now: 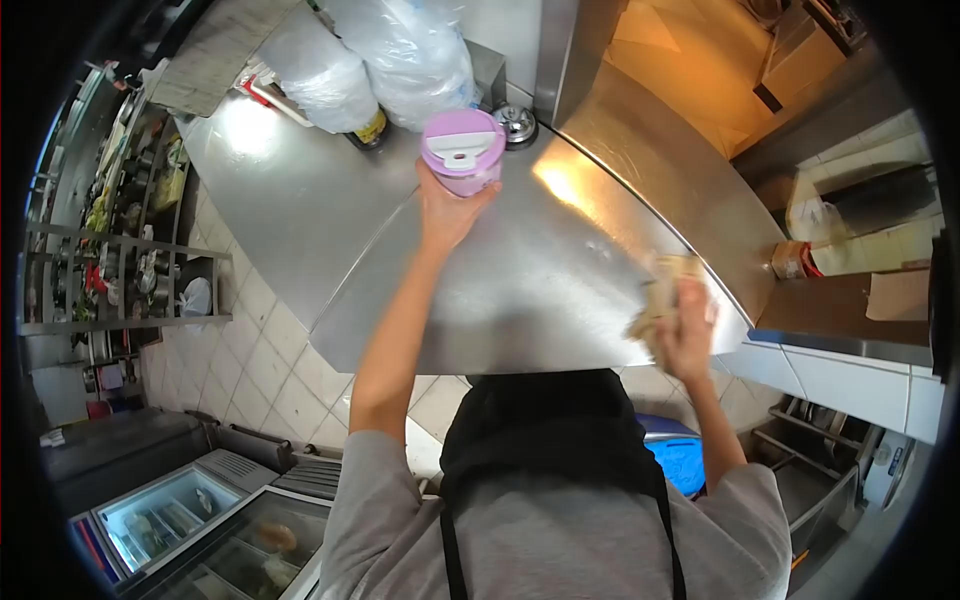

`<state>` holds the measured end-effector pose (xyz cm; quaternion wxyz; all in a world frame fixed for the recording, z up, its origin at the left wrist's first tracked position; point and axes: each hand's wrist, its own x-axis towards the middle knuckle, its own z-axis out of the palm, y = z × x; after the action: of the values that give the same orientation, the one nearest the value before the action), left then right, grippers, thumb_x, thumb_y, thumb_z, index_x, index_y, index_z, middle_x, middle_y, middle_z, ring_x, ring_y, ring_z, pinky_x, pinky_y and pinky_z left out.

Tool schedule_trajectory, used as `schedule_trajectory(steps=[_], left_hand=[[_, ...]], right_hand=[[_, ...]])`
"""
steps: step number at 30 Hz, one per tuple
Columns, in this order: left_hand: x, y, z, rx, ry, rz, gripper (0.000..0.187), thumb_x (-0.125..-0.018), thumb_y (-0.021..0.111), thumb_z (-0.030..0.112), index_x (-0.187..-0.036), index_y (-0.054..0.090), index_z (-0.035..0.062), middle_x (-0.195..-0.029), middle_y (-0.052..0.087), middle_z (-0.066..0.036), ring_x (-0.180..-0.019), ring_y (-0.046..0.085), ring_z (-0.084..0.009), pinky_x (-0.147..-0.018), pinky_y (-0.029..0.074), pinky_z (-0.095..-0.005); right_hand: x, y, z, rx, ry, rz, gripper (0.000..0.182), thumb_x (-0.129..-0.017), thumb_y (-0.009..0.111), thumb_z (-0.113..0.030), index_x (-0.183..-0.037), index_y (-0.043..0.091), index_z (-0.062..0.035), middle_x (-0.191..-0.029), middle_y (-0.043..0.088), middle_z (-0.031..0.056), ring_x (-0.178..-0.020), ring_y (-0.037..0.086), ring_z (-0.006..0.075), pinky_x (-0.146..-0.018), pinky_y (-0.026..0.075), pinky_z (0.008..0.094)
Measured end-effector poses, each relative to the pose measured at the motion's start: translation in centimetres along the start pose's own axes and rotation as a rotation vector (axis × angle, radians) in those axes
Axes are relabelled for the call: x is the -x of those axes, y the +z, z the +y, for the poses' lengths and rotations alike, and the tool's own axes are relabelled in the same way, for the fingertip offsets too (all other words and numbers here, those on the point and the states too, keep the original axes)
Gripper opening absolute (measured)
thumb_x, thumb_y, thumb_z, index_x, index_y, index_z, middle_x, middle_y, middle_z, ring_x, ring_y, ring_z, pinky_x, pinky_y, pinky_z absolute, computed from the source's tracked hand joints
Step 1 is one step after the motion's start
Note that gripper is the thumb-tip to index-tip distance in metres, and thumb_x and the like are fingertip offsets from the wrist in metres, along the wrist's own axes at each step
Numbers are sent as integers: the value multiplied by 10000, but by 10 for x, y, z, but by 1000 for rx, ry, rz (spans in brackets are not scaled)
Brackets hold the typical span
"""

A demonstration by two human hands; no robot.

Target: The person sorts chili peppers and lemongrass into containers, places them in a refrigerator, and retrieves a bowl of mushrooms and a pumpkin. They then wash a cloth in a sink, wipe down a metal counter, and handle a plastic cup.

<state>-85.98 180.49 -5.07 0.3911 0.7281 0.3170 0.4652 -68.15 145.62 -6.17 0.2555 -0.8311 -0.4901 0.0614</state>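
Note:
My left hand (448, 212) is wrapped round a small plastic container with a pink lid (463, 138), which has a white flip tab on top. It is at the far part of the stainless steel counter (490, 290). Toward the counter's right end, my right hand (690, 335) grips a crumpled beige cloth (658, 300) against or close over the metal. Both the cloth and that hand are slightly blurred. Just beyond the container sits a round metal call bell (517, 126).
Large plastic-wrapped bundles (415, 65) stand at the back, with a dark jar with a yellow label (371, 130) beside them. A raised steel ledge (660, 150) borders the right side. Storage racks (125, 270) are at left, and a glass-topped freezer (180, 510) is at lower left.

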Motion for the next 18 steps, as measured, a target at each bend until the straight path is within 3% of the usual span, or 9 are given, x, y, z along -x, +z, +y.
schedule_trajectory(steps=[2,3,5,6,8,9,11,14,18], left_hand=[[0,9,-14,127,-39,-47,828,-525,816,239,-1130,308,-9,-1075,496,-163,-1005,500,-271,-848,403,-373],[1,10,-20,264,-77,-97,856,-520,821,265,-1142,299,-4,-1093,481,-149,-1050,465,-261,-884,370,-391],[3,3,-14,87,-124,-163,1004,-507,820,344,-1247,232,8,-1175,437,-170,-1167,361,-276,-963,245,-429],[3,-3,-8,68,-123,-124,1004,-507,820,344,-1247,232,8,-1175,437,-170,-1167,361,-276,-963,245,-429],[13,-28,9,-334,-132,-202,934,-632,762,291,-1316,193,4,-1303,334,-199,-1200,350,-263,-991,269,-349],[19,-46,8,-349,-134,-163,934,-632,762,291,-1316,193,4,-1303,334,-199,-1200,350,-263,-991,269,-349],[34,-80,4,-266,-192,-324,843,-723,688,259,-1349,168,41,-1355,279,-175,-1257,272,-281,-1017,219,-360],[66,-154,3,-35,-72,-218,669,-803,596,167,-1338,213,45,-1365,277,-139,-1253,288,-266,-1004,249,-359],[132,-290,19,346,-346,57,518,-850,504,80,-1313,275,46,-1258,434,-148,-1187,397,-208,-951,329,-323]], right_hand=[[6,-10,27,537,161,65,591,-815,453,-268,-1322,275,-22,-1344,290,204,-1255,244,366,-1028,194,414],[8,-2,24,527,133,61,591,-815,453,-268,-1322,275,-22,-1344,290,204,-1255,244,366,-1028,194,414],[10,15,1,349,-20,37,593,-814,445,-266,-1313,276,6,-1346,272,221,-1256,238,371,-1020,205,445],[8,30,-25,217,-28,-2,590,-811,453,-255,-1307,280,14,-1349,265,223,-1256,230,379,-1016,205,459],[-6,65,-102,138,-165,-94,599,-799,479,-247,-1298,290,23,-1353,246,232,-1251,223,398,-1009,208,482],[-11,82,-134,190,-286,-138,610,-789,497,-250,-1295,294,25,-1355,235,239,-1246,226,409,-1004,213,490],[-29,119,-193,165,-376,-176,657,-768,532,-275,-1297,286,28,-1354,215,260,-1246,218,417,-1005,213,484],[-75,174,-263,129,-464,-116,709,-773,516,-374,-1301,274,32,-1338,217,292,-1245,206,423,-1021,167,476],[-176,251,-352,211,-427,10,742,-806,433,-470,-1328,219,14,-1330,217,307,-1246,194,424,-1033,132,468]])
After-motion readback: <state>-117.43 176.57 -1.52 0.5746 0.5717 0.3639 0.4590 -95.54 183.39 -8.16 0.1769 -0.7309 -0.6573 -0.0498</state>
